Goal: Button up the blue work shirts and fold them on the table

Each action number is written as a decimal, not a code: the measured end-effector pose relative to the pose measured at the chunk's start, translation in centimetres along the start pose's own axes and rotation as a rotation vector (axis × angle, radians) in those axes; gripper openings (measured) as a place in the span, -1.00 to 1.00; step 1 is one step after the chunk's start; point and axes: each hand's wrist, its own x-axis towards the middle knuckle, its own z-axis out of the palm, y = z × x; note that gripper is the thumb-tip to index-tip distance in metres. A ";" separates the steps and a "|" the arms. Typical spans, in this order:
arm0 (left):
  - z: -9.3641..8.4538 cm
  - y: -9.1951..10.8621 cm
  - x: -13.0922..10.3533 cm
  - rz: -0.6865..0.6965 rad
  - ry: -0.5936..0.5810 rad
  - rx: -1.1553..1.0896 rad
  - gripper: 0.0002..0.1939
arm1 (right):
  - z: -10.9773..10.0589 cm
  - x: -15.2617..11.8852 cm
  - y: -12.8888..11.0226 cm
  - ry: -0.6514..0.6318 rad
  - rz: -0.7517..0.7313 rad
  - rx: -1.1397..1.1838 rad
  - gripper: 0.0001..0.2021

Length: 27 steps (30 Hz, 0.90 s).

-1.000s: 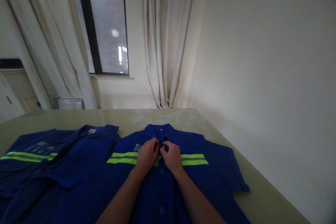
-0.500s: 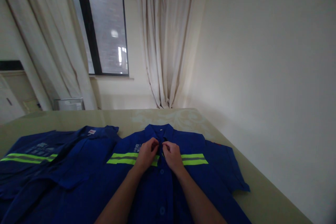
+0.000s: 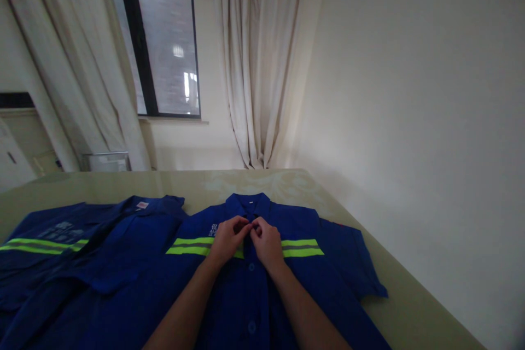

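A blue work shirt with yellow-green reflective bands lies front up, its collar pointing away from me. Just below the collar, my left hand pinches the front placket, thumb and fingertips pressed together. My right hand pinches the placket from the other side, its fingertips touching those of the left. Whatever small part sits between the fingertips, perhaps a button, is hidden. Lower on the placket two buttons show, one of them a dark round button.
A second blue work garment lies loosely spread at the left, against the shirt. Both rest on a pale green table. A white wall runs along the right edge; curtains and a window stand behind.
My hands have come together: the fingertips were slightly apart at the placket and now meet. The shirt stays in place.
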 end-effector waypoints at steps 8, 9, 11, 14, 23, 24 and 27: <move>0.3 -0.2 0.1 -0.024 0.020 0.084 -0.83 | -0.2 -0.2 -0.6 0.046 -0.090 -0.101 -0.89; 0.4 -0.2 0.2 -0.036 0.024 0.100 -0.85 | -0.2 -0.3 -0.6 0.061 -0.098 -0.104 -0.88; 0.6 0.1 0.2 -0.056 0.028 0.141 -0.88 | -0.2 -0.2 -0.7 0.087 -0.097 -0.097 -0.88; 0.8 0.6 -0.1 -0.052 0.012 0.201 -0.86 | -0.1 0.0 -0.3 0.112 -0.043 -0.025 -0.89; 0.2 1.4 -0.8 0.180 -0.013 0.621 -0.81 | 0.1 1.2 1.4 -0.024 0.067 0.274 -0.78; 0.2 1.3 -0.8 0.165 -0.017 0.641 -0.81 | 0.2 1.1 1.6 0.000 0.060 0.283 -0.77; 0.3 1.1 -0.7 0.091 -0.006 0.699 -0.77 | 0.7 1.0 1.9 0.121 0.064 0.281 -0.72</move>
